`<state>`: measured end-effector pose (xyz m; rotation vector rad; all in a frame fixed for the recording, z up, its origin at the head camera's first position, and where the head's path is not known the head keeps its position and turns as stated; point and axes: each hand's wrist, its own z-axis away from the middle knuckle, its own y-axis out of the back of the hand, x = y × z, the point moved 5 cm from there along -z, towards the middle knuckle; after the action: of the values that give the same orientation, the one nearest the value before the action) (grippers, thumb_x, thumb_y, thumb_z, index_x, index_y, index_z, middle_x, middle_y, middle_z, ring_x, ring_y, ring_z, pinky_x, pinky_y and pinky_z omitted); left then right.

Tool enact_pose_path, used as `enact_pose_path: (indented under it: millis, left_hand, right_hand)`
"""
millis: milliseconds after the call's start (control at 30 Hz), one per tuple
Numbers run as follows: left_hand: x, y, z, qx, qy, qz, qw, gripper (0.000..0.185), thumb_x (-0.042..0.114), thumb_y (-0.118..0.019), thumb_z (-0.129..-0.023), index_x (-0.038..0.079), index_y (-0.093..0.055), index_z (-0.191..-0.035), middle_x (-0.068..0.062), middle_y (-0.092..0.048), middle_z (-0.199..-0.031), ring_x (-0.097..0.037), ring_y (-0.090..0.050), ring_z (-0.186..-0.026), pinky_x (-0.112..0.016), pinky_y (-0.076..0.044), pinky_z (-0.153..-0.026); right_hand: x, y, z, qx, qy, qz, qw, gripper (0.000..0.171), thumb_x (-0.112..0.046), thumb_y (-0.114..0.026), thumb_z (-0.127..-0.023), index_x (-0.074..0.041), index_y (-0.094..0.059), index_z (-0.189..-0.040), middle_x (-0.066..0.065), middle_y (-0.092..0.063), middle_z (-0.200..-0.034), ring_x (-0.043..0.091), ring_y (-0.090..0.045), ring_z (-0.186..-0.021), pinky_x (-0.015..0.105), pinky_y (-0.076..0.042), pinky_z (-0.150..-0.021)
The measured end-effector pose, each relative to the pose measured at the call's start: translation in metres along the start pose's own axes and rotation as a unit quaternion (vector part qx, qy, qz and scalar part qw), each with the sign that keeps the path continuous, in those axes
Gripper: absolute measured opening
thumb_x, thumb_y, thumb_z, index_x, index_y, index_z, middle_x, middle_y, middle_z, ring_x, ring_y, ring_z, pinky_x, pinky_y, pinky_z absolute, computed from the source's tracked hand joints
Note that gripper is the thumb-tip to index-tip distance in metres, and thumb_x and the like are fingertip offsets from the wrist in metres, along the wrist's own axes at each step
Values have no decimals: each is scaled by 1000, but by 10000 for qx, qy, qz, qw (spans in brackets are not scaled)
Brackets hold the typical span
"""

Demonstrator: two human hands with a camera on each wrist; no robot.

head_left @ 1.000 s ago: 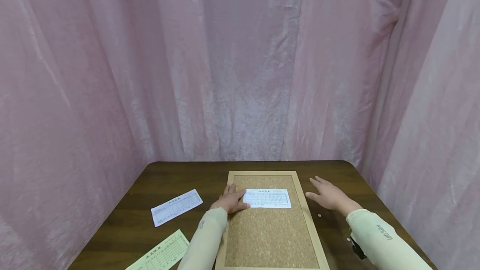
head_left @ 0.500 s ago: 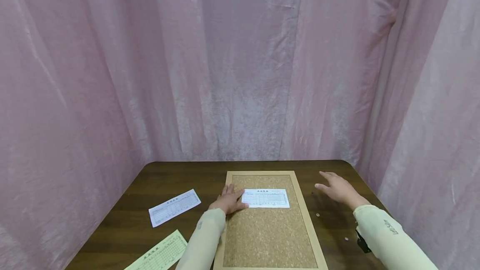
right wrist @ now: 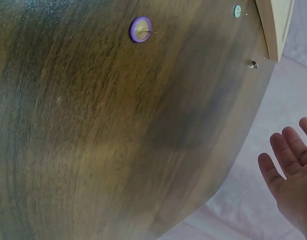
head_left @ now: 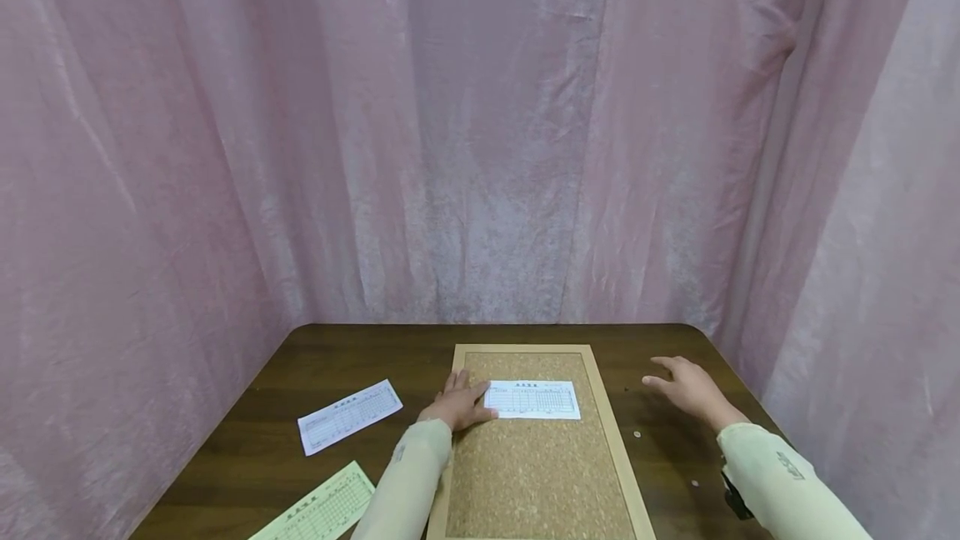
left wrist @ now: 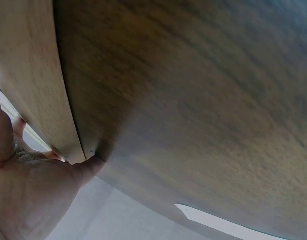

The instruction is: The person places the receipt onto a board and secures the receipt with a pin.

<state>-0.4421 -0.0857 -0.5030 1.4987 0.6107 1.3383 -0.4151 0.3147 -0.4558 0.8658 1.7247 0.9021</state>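
A white printed slip (head_left: 532,400) lies across the upper part of a wood-framed corkboard (head_left: 543,473). My left hand (head_left: 457,408) rests over the board's left frame, its thumb and a finger touching the slip's left end. In the left wrist view, that hand (left wrist: 33,192) is beside the frame (left wrist: 36,75), with a finger reaching the table. To the right of the board my right hand (head_left: 692,390) hovers above the table, holding nothing; its fingers (right wrist: 281,150) look extended in the right wrist view. A purple-rimmed thumbtack (right wrist: 141,29), a greenish one (right wrist: 237,11) and a dark one (right wrist: 253,64) lie on the table.
Left of the board lie another white printed slip (head_left: 350,417) and a green printed slip (head_left: 322,507), partly behind the left sleeve (head_left: 408,482). Pink curtains (head_left: 487,132) hang around the dark wooden table (head_left: 360,348).
My right hand has moved to the right, away from the board's edge, exposing tacks on the table. My left hand and the slip on the board have stayed in place.
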Motion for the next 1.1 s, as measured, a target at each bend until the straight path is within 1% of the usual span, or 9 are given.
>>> enact_pose_path:
  millis: [100,167,267,400,600,800,967,1100]
  left_hand:
    - [-1,0,1,-16,21,-14,10000,69,46,-65,-94,17,-42,-153,-23,-14,-162,-43,-6,-149,-64,-20,-112]
    - [0,0,2,-12,11,-37,10000,69,46,-65,-94,16,-43,-152,-23,-14,-162,-44,-7,-149,-65,-20,-112]
    - [1,0,4,-30,18,-68,10000,69,46,-64,-95,16,-42,-153,-24,-14,-162,-44,-7,-149,-64,-20,-112]
    - [2,0,5,-54,41,-77,9999,69,46,-63,-95,16,-41,-153,-24,-13,-162,-43,-6,-149,-64,-21,-112]
    - [4,-1,6,-71,57,-2,10000,69,45,-64,-95,16,-41,-153,-24,-14,-162,-43,-7,-149,-63,-20,-112]
    - [4,-2,4,-57,33,-53,10000,69,46,-64,-95,16,-42,-153,-24,-15,-162,-43,-7,-149,-64,-21,-111]
    - [3,-1,3,-66,59,-88,9999,70,48,-64,-94,17,-41,-153,-23,-14,-162,-43,-7,-149,-64,-22,-111]
    - [3,1,2,-52,71,-109,9999,70,48,-63,-95,17,-41,-153,-23,-14,-162,-43,-7,-149,-64,-21,-112]
  right_hand:
    - [7,-4,0,136,-64,-210,9997,59,-41,-66,-95,7,-60,-128,29,-62,-118,43,-62,-102,56,-49,-83]
    - [11,-6,-1,218,-149,-373,9990,56,-39,-67,-95,6,-61,-127,26,-64,-116,40,-63,-101,54,-50,-83]
    - [14,-8,-1,244,-283,-588,9976,54,-38,-67,-96,6,-62,-126,24,-67,-113,39,-63,-101,53,-51,-82]
    - [15,-8,-1,175,-478,-792,9956,56,-39,-65,-97,8,-60,-128,26,-66,-114,42,-62,-104,53,-51,-83]
    - [20,-12,-3,88,-653,-876,9940,61,-42,-63,-97,10,-58,-129,28,-64,-116,44,-60,-106,53,-50,-85]
    - [24,-16,-5,24,-744,-996,9922,59,-39,-62,-99,11,-56,-130,32,-60,-121,48,-56,-111,55,-48,-88]
    - [27,-18,-6,-60,-860,-1054,9907,64,-43,-61,-98,11,-55,-132,33,-57,-125,50,-54,-114,56,-47,-90]
    - [27,-20,-9,-87,-907,-1064,9901,60,-38,-62,-99,12,-55,-131,33,-58,-124,49,-55,-113,56,-47,-90]
